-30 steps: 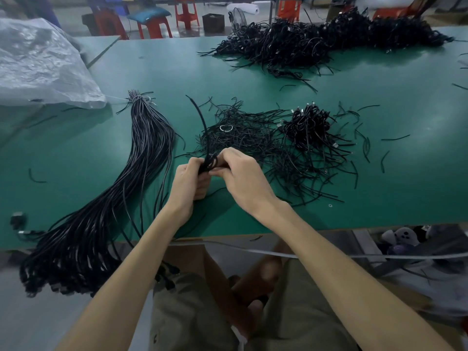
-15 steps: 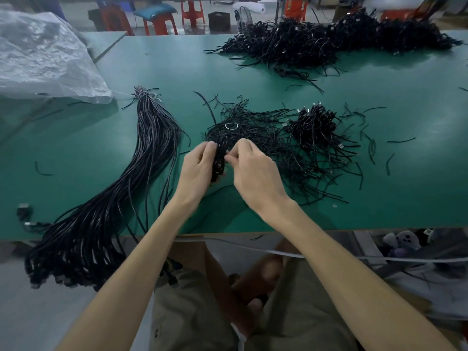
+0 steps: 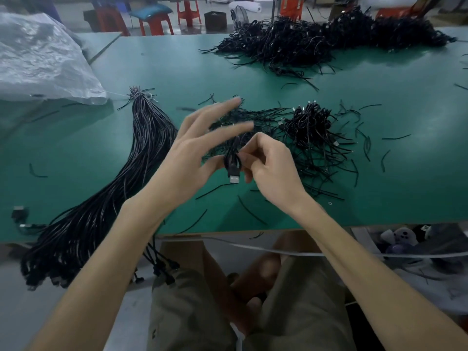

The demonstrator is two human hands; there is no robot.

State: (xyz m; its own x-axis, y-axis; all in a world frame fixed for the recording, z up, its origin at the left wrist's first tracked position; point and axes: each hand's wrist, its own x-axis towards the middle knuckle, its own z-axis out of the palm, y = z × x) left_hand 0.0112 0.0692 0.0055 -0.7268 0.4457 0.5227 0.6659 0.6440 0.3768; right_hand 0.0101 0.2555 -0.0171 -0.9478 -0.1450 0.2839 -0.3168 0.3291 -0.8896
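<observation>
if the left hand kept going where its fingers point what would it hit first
Likely the cable tangle lying just beyond the left hand; the hand is raised and blurred, so depth is unclear.

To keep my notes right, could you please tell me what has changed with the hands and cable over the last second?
The left hand has let go, fingers spread open; only its thumb seems to touch the cable. The right hand still pinches it, plug pointing down. The long bundle and the pile on the table lie unchanged.
</observation>
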